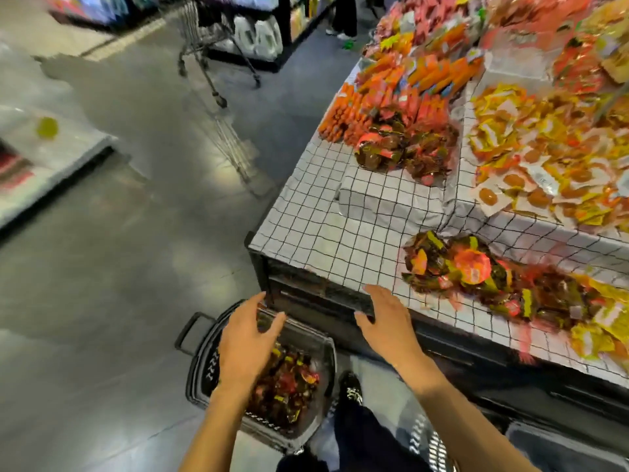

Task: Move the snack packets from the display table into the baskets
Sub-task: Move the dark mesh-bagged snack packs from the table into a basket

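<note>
Both hands empty. Left hand (248, 338) hovers over the basket (200, 369), fingers spread, gripping nothing. Right hand (388, 321) is just right of the basket, at the display table (323, 240) edge, fingers loose, also gripping nothing. Basket sits on the floor by the table corner, part-filled with dark snack packets (289, 386). Matching pile (473, 267) lies on the checked cloth, up and right of the basket (motion blur, labels unreadable). Trolley (204, 35) stands well beyond the basket.
</note>
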